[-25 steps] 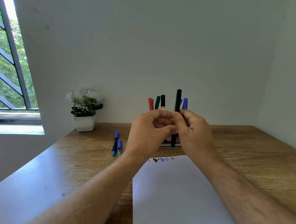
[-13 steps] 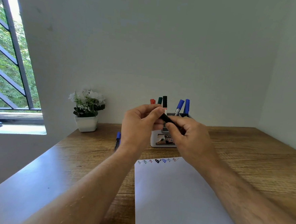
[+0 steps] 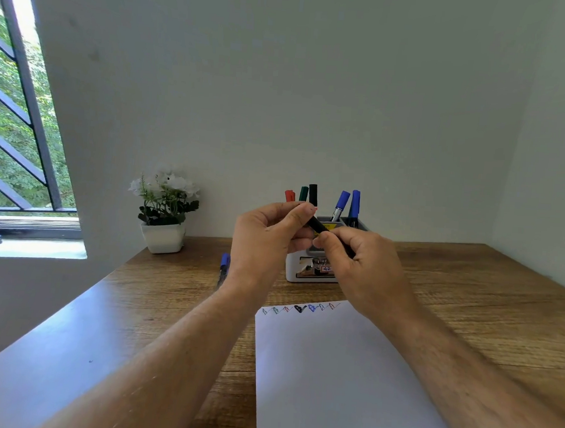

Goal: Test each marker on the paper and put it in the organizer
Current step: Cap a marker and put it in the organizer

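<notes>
Fingers of both hands curl around one slim black marker (image 3: 318,227), held tilted in the air above the wooden table (image 3: 489,295), in front of the organizer. Left hand (image 3: 265,242): thumb and forefinger pinch the marker's upper left end, palm turned inward, wrist raised, forearm running up from lower left. Right hand (image 3: 361,266): thumb and forefinger grip the barrel lower down, remaining fingers folded in, back of the hand toward the camera; forearm comes in from lower right. The marker's lower end is hidden inside the right hand.

White rectangular organizer with a printed label (image 3: 307,270) stands on the table just behind the hands, partly covered by them. Upright in it: red marker (image 3: 289,196), dark green marker (image 3: 303,194), black-capped marker (image 3: 313,194), two blue-capped markers (image 3: 341,201).

White sheet of paper (image 3: 336,378) lies flat near the person, a row of small coloured test scribbles (image 3: 301,308) along its far edge. One blue-capped marker (image 3: 225,262) lies on the table beside the left wrist. White potted flower plant (image 3: 165,212) stands at the far left of the table.
</notes>
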`<state>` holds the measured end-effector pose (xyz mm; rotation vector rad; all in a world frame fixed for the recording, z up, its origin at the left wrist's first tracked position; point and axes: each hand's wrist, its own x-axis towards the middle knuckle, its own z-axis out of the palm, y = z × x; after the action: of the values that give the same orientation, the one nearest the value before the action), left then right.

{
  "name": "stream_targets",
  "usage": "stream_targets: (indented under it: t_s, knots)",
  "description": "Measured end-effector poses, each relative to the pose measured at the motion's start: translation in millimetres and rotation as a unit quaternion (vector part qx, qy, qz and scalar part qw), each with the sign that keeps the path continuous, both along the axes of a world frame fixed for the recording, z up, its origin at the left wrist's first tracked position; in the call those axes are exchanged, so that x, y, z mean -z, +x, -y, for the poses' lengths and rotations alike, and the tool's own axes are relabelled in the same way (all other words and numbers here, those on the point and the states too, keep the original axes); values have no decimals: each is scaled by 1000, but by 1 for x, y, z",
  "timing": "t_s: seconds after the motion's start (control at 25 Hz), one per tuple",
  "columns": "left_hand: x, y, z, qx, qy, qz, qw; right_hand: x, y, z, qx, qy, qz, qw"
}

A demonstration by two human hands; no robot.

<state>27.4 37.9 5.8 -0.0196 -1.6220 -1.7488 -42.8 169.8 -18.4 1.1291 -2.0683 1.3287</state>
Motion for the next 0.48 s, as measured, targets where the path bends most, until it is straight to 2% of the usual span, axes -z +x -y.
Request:
stream_targets:
  t_s: [0.48]
  knots:
    - [-1, 1, 3, -3, 10, 6, 1000, -6, 2, -3, 3, -10, -26, 1000]
